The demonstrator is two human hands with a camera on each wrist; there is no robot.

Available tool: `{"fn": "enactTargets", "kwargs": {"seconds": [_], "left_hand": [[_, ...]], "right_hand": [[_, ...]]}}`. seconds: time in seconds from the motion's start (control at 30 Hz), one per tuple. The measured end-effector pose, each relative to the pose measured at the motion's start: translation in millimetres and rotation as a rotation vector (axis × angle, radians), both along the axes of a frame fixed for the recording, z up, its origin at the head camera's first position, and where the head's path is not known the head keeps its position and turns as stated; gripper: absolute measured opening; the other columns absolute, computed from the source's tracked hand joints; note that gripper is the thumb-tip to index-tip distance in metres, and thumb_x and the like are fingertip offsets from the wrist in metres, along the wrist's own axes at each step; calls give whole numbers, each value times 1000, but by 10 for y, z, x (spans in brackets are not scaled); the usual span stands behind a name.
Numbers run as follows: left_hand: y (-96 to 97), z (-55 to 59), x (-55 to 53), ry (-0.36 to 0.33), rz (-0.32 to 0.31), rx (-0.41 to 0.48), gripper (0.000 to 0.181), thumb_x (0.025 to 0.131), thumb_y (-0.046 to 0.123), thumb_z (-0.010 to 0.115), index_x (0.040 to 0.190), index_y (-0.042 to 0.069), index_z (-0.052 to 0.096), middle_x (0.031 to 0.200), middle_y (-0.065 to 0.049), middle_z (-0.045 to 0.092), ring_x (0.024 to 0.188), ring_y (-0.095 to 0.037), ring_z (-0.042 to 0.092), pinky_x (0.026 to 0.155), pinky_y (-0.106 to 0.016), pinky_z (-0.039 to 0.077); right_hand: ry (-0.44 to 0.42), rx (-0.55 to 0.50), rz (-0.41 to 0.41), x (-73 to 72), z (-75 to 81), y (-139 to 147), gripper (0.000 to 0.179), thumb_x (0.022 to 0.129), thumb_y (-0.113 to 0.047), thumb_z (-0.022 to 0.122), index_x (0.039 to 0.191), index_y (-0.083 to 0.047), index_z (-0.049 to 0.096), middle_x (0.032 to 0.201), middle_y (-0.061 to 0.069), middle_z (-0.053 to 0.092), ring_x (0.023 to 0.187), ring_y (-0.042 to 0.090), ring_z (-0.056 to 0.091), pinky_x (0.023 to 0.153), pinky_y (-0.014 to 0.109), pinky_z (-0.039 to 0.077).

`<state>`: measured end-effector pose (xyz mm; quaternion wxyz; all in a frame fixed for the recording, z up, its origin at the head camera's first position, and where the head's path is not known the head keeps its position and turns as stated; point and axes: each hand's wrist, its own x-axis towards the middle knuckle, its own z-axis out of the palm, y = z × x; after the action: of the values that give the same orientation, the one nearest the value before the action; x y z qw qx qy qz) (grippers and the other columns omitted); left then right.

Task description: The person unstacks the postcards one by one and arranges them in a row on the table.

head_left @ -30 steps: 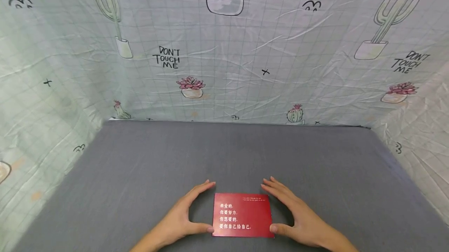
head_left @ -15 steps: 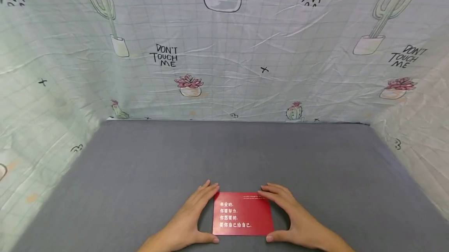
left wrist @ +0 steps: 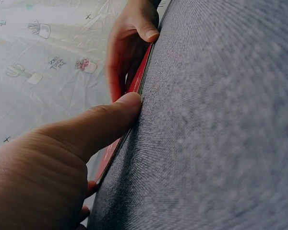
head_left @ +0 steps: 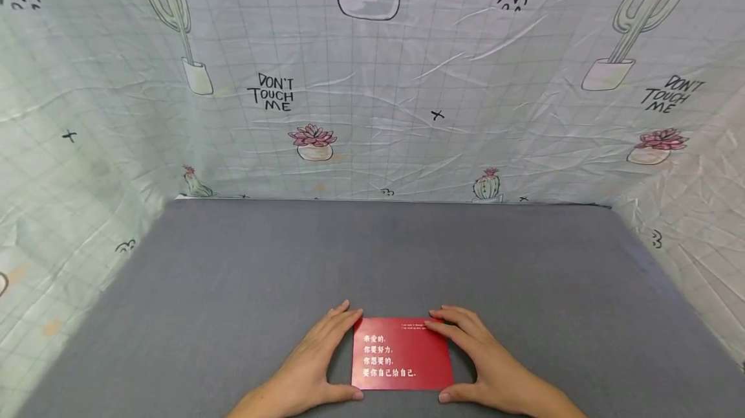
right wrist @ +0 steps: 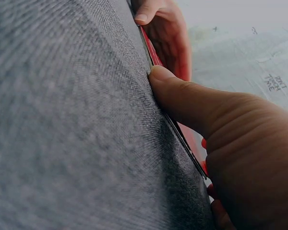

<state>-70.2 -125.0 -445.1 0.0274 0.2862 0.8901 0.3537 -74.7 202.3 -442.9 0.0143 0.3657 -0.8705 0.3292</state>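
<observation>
A red card (head_left: 401, 353) with white Chinese characters lies flat near the front of the grey surface. My left hand (head_left: 314, 360) holds its left end, fingertips at the far left corner and thumb at the near edge. On the other end my right hand (head_left: 491, 360) grips likewise, its index finger overlapping the far right corner. Seen low in the left wrist view, the left thumb (left wrist: 101, 120) presses the near edge of the card (left wrist: 106, 158), which shows thin layers. The right wrist view has the right thumb (right wrist: 187, 98) against that same edge.
A grey cloth-covered surface (head_left: 390, 256) stretches beyond and to both sides of the card. Pale fabric walls (head_left: 378, 94) printed with cacti and "DON'T TOUCH ME" close it off at the back, left and right.
Both hands have closed in on the card, the left moving right and the right moving slightly left. Their fingers now meet its far corners and their thumbs its near edge. The card stays put.
</observation>
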Motion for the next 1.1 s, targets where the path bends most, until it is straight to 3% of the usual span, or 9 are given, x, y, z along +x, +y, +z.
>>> {"fn": "enactTargets", "kwargs": {"seconds": [0.2,0.6,0.77,0.9,1.1], "left_hand": [[24,-11,14,4,-10,15,100,71,57,77,150,16,31,151,-2,33,141,-22,23,106,-54,30],[10,-9,27,-105,4,49,96,73,52,78,150,23,29,152,1,30,139,-23,26,104,-58,33],[27,7,49,-150,-23,83,94,75,52,75,151,25,27,153,4,26,137,-30,28,96,-58,41],[40,17,56,-163,-32,114,95,75,49,77,151,24,26,151,8,27,132,-24,31,96,-50,44],[47,73,46,-177,2,182,92,75,46,79,150,25,30,146,11,31,127,-17,35,98,-42,44]], "right_hand": [[-24,5,4,8,1,28,80,77,-49,75,144,-21,42,145,1,36,133,17,25,86,33,52],[-138,-40,-5,24,-9,18,71,80,-41,75,142,-26,44,147,0,35,131,12,25,86,32,51],[-95,-82,36,33,-31,51,72,80,-35,76,143,-20,44,146,6,34,128,16,27,85,31,52],[-77,-92,51,19,-24,47,72,81,-35,76,143,-18,43,145,6,34,128,19,27,83,30,52],[-39,-101,29,-3,36,6,71,81,-36,76,142,-20,45,145,5,36,129,17,24,83,30,52]]}}
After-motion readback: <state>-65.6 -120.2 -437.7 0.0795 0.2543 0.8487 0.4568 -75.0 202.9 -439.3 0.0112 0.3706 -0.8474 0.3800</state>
